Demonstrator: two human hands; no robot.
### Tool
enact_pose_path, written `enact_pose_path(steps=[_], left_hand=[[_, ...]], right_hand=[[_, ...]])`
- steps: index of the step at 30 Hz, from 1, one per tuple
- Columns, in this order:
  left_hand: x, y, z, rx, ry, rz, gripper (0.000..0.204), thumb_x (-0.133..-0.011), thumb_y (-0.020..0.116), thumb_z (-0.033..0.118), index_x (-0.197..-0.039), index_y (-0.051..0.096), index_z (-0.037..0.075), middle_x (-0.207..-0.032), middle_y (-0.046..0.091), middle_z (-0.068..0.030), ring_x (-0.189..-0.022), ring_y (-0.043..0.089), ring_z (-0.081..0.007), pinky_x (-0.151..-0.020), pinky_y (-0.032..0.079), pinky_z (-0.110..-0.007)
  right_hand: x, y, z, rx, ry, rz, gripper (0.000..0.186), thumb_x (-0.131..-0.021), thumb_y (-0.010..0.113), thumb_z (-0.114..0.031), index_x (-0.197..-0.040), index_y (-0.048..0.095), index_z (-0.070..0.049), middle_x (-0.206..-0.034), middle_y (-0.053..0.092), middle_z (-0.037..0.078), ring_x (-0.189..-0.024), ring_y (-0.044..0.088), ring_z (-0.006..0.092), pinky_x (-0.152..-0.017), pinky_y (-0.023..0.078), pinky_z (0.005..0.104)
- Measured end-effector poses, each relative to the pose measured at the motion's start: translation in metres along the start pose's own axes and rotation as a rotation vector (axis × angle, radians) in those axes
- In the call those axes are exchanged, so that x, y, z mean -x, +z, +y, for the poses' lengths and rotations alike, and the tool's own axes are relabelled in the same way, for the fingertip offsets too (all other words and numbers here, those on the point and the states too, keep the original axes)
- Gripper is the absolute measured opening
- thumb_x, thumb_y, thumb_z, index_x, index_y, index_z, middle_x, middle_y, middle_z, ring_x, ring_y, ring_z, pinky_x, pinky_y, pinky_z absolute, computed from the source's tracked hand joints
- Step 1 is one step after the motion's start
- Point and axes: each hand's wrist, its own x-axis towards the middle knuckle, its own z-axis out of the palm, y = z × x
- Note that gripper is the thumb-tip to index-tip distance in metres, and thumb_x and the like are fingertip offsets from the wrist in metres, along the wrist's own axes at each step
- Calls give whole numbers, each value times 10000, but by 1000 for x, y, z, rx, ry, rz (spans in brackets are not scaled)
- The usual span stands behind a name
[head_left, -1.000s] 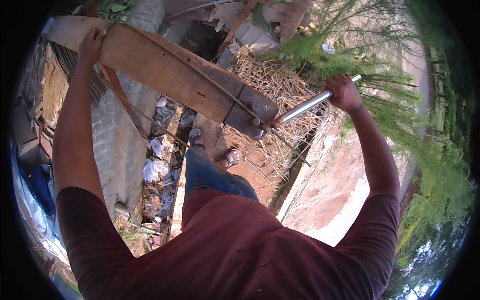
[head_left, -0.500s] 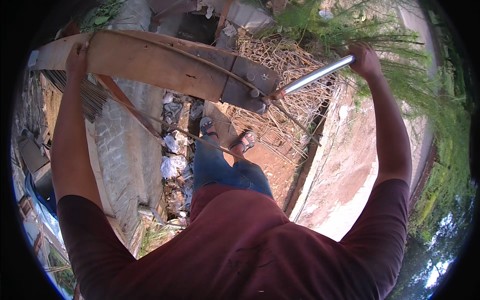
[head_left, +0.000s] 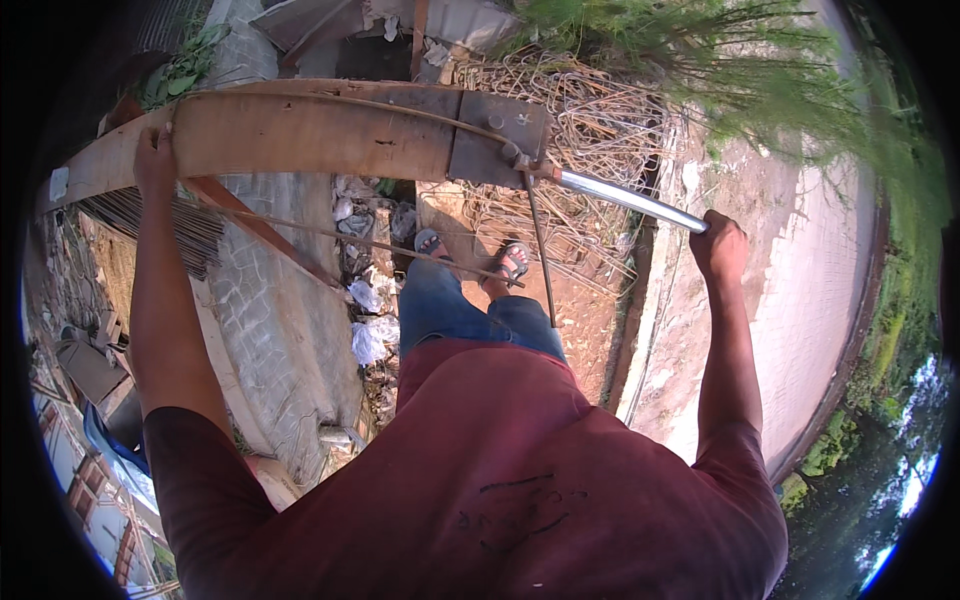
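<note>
My right hand (head_left: 720, 248) is closed round the end of a silver pipe handle (head_left: 632, 200). This lever meets round pins (head_left: 511, 152) on a dark metal plate (head_left: 495, 125), fixed to the right end of a long wooden plank (head_left: 310, 138). A thin steel rod (head_left: 541, 255) runs along the plank to the pins, then bends sharply toward me. At the plank's left part, my left hand (head_left: 155, 158) is closed at the near edge, seemingly on the rod; its fingers are partly hidden. Another thin rod length (head_left: 370, 243) slants from near that hand toward my feet.
A heap of bent steel rods (head_left: 590, 130) lies beyond the plate. Straight rods (head_left: 180, 230) are bundled below the plank's left side. Plastic litter (head_left: 370, 335) fills a gap left of my legs. Green branches (head_left: 700, 60) hang at the far right, over a paved strip (head_left: 810, 250).
My right hand has swung the lever toward me. The rod's free end has turned from pointing right to pointing toward me, with a sharper bend at the pins. My left hand stays on the plank.
</note>
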Motion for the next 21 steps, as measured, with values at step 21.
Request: enact_pose_path(steps=[21], left_hand=[[8, -13, 19, 41, -8, -46, 377, -916, 518, 393, -955, 568, 22, -888, 630, -193, -835, 595, -384, -726, 440, -457]], right_hand=[[33, -38, -8, 0, -23, -59, 340, -863, 599, -304, -649, 524, -51, -660, 606, 176, -656, 606, 358, -638, 471, 462]])
